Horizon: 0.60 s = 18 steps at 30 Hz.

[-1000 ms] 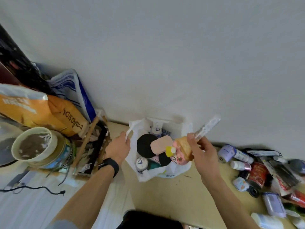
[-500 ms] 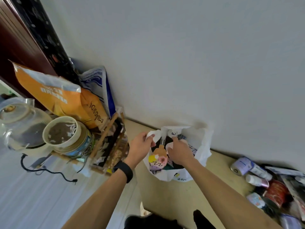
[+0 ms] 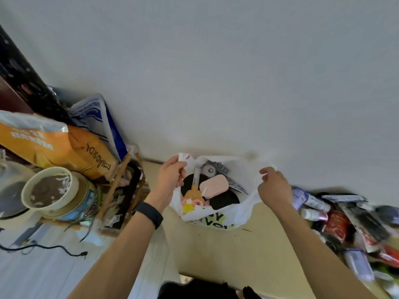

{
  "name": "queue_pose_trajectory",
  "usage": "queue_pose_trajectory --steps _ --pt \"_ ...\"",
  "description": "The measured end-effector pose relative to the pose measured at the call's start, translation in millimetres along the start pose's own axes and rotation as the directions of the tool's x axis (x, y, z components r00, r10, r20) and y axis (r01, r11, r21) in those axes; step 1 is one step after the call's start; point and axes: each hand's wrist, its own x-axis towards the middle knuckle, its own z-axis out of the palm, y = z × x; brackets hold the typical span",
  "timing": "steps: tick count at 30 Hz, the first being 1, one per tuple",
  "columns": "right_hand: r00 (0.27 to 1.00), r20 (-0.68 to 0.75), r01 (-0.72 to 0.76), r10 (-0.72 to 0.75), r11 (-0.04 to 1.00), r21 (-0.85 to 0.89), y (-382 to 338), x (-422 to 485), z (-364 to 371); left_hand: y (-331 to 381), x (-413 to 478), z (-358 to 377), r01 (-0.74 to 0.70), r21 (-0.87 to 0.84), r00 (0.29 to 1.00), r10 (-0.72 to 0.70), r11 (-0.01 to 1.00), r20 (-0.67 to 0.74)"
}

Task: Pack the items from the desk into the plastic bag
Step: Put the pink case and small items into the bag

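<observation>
A white plastic bag (image 3: 218,220) stands open on the tan desk against the wall. My left hand (image 3: 168,179) pinches the bag's left handle. My right hand (image 3: 274,186) grips the right rim and holds the mouth wide. Inside lie a clear-handled brush with a tan and pink head (image 3: 193,194), a pink soap-like block (image 3: 213,186), black round pads (image 3: 224,200) and a small white jar (image 3: 209,170). Loose bottles and packets (image 3: 336,221) are piled on the desk at the right.
An orange sack (image 3: 54,145) and a blue-white bag (image 3: 97,119) lean at the left. A tin with a cream lid (image 3: 56,193) and a wooden rack (image 3: 123,186) stand beside them. A black cable (image 3: 49,248) lies on the white cloth.
The brush my right hand held over the bag now lies inside it. My right hand has let go and moved to the bag's right rim, pulling the mouth open.
</observation>
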Motion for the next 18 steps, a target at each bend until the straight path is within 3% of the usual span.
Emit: queue_pose_trajectory --steps 2,8,10,13,15,18 --pt "0.995 -0.094 0.026 -0.019 0.997 0.077 4.1 -5.4 -1.4 0.6 1.7 -4.0 -0.041 0.114 0.997 0.048 0.993 -0.054" --pt "0.997 0.066 0.043 -0.047 0.997 0.059 18.2 -24.1 17.4 -4.5 0.4 -3.6 0.001 0.534 1.000 0.002 0.845 -0.006" --pt "0.999 0.040 0.030 -0.034 0.996 0.079 18.5 -31.5 19.9 -10.5 -0.3 -1.4 -0.059 0.635 0.996 0.083 0.770 -0.009" --pt "0.995 -0.083 0.064 -0.054 0.990 0.125 18.8 -44.0 17.4 -17.4 -9.4 11.0 -0.183 0.839 0.917 0.398 0.512 -0.043" --pt "0.987 -0.147 0.089 -0.069 0.987 0.133 20.6 -51.5 12.0 -18.3 -16.1 22.7 -0.265 0.919 0.816 0.576 0.290 0.053" --pt "0.977 -0.196 0.116 -0.085 0.981 0.153 26.4 -63.5 3.5 -17.3 -20.8 44.8 -0.409 0.911 0.720 0.632 0.054 0.286"
